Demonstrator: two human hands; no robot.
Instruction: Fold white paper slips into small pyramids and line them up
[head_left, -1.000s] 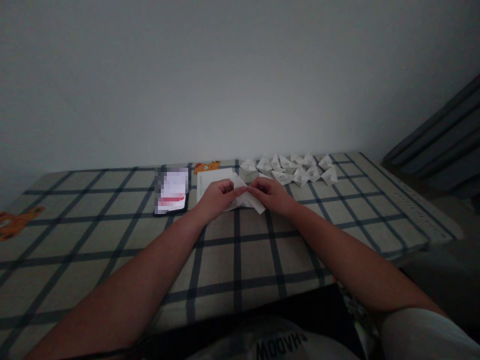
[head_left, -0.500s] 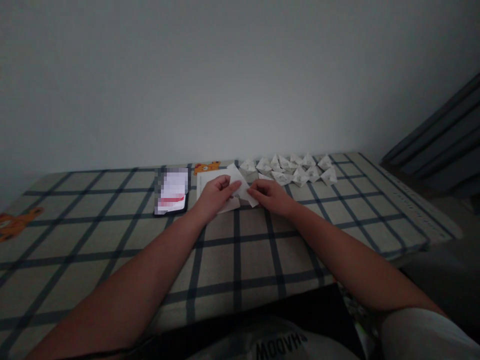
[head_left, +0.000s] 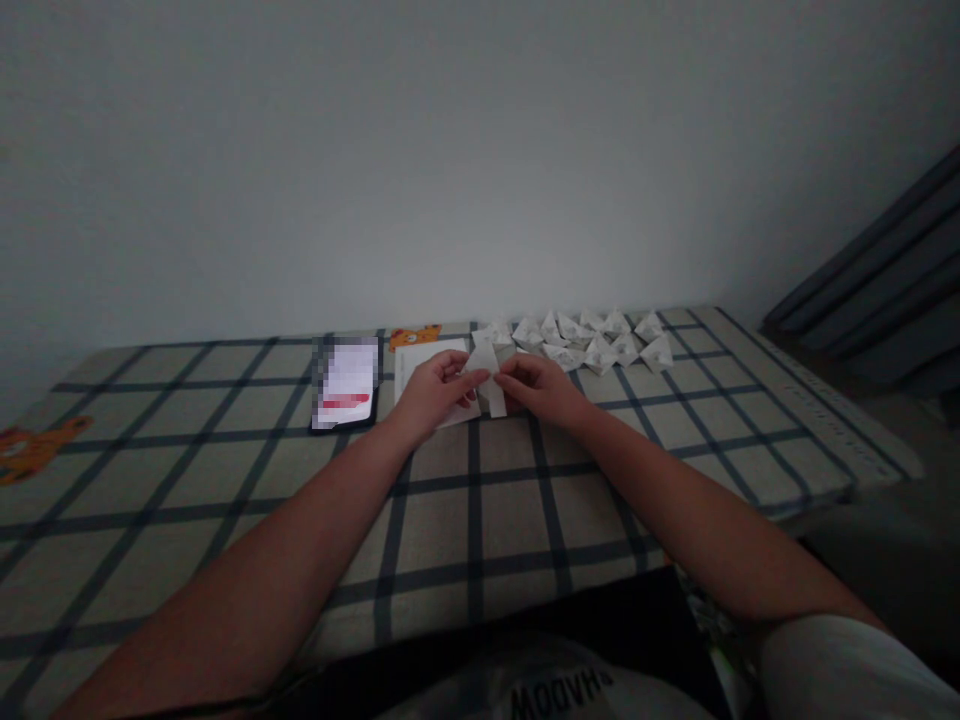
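A small piece of folded white paper (head_left: 485,354) is held up between my two hands over the table. My left hand (head_left: 444,388) pinches its left side between thumb and fingers. From the right, my right hand (head_left: 541,388) grips the paper's other edge with thumb and forefinger. Beneath and behind my left hand lie white paper sheets (head_left: 409,365), partly covered by it. Several folded paper boats (head_left: 600,350) stand in rows just beyond and to the right of my right hand.
A phone (head_left: 349,385) with a lit screen lies left of the sheets. Checked cloth (head_left: 510,520) covers the table, with orange bear figures (head_left: 416,338) printed on it. A plain wall (head_left: 480,180) rises behind, and a dark curtain (head_left: 892,260) hangs at the right.
The folded paper has turned from a slant to nearly upright. My left thumb has shifted right along it, close to my right fingertips.
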